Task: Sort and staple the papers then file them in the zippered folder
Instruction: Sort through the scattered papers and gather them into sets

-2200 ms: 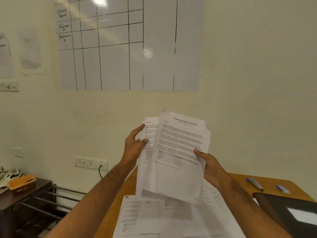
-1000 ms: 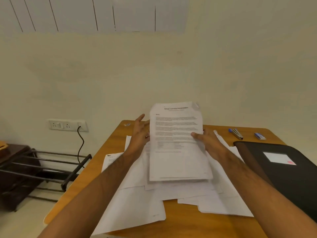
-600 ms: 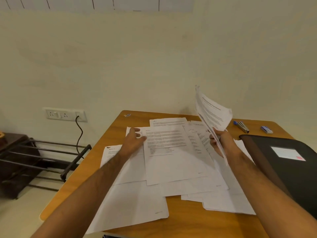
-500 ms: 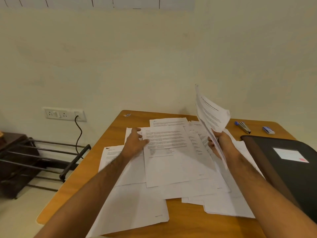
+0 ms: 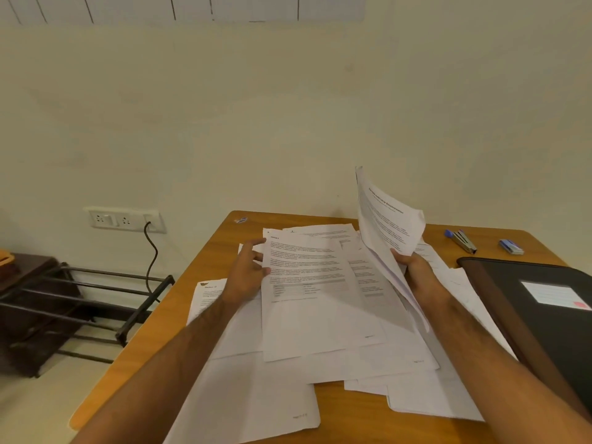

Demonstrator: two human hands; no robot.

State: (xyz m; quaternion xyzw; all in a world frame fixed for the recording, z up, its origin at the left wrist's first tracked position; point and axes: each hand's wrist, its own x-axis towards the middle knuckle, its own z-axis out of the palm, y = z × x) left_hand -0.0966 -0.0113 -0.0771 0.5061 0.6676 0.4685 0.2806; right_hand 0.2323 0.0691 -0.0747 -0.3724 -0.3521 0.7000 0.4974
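Several loose printed papers (image 5: 320, 347) lie spread over the wooden table (image 5: 205, 270). My left hand (image 5: 248, 274) grips the left edge of the top sheet (image 5: 307, 293) of that pile, which lies nearly flat. My right hand (image 5: 415, 270) holds a thin set of sheets (image 5: 384, 219) raised upright and curled above the right side of the pile. A black zippered folder (image 5: 544, 322) with a white label lies shut at the right. A blue-handled stapler (image 5: 463, 240) rests at the table's back right.
A small blue staple box (image 5: 511, 246) lies beside the stapler. A metal rack (image 5: 86, 302) and a dark low cabinet (image 5: 25, 283) stand on the floor to the left. A wall socket (image 5: 125, 219) with a black cord sits behind the table's left corner.
The stack held up in both hands was lowered over the table and split. My right hand lifted its sheets up to the right while my left kept one sheet on the pile.
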